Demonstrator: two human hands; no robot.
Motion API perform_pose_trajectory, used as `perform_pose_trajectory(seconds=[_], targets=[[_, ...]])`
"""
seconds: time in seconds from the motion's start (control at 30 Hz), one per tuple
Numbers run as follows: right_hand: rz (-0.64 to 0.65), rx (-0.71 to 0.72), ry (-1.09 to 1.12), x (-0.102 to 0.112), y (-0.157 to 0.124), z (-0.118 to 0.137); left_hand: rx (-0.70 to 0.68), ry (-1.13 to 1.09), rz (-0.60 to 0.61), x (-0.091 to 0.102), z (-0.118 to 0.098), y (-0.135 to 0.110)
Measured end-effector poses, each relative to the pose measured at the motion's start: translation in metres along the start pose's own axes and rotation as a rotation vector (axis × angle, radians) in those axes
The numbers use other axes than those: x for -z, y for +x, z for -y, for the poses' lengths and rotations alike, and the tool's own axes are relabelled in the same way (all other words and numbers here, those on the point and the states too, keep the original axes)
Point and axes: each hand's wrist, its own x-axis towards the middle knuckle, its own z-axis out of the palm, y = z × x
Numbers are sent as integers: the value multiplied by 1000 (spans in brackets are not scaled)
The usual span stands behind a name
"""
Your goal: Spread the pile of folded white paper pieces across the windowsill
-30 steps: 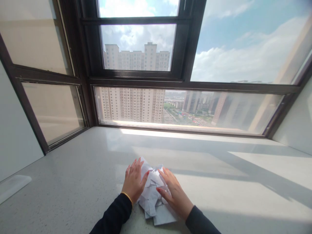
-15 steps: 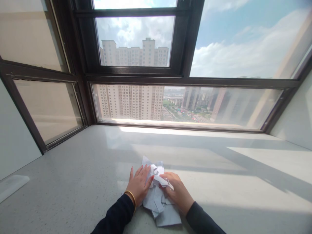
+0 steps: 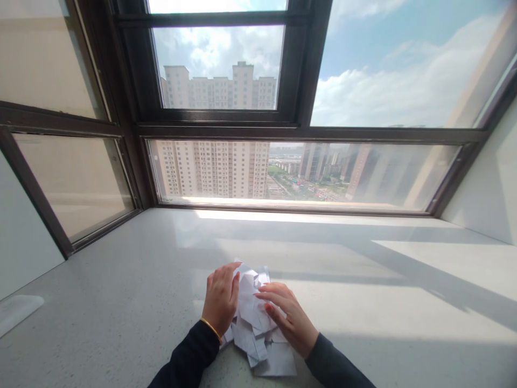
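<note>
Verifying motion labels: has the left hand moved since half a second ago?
Yes. Judged against the window frame, the left hand has shifted left, away from the middle of the paper pile.

High-rise room: broad windowsill (image 3: pixel 121 296), towers (image 3: pixel 214 170) outside

A broad, pale, finely speckled window sill (image 3: pixel 121 307) with a faintly glossy surface carries everything, crossed toward the right by bright sunlit patches and long slanting shadows. On its near middle part lies a loose heap of white paper pieces (image 3: pixel 249 315), creased and overlapping, with a flat, straight-edged piece at its near side. Far to the left, well apart, rests a whitish, round-cornered object (image 3: pixel 18 313), cut off by the view's edge.
</note>
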Motion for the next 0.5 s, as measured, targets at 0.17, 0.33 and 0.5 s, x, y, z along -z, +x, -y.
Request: perform_pose_trajectory(seconds=[0.17,0.33,0.5], targets=[[-92,-97,33,1,2,2,-88,2,146,-9,0,-4],[-193,-152,-40,-1,-1,-3,-108,87,361,-25,3,-12],[-215,-167,57,9,12,13,-68,101,420,-28,2,-12]])
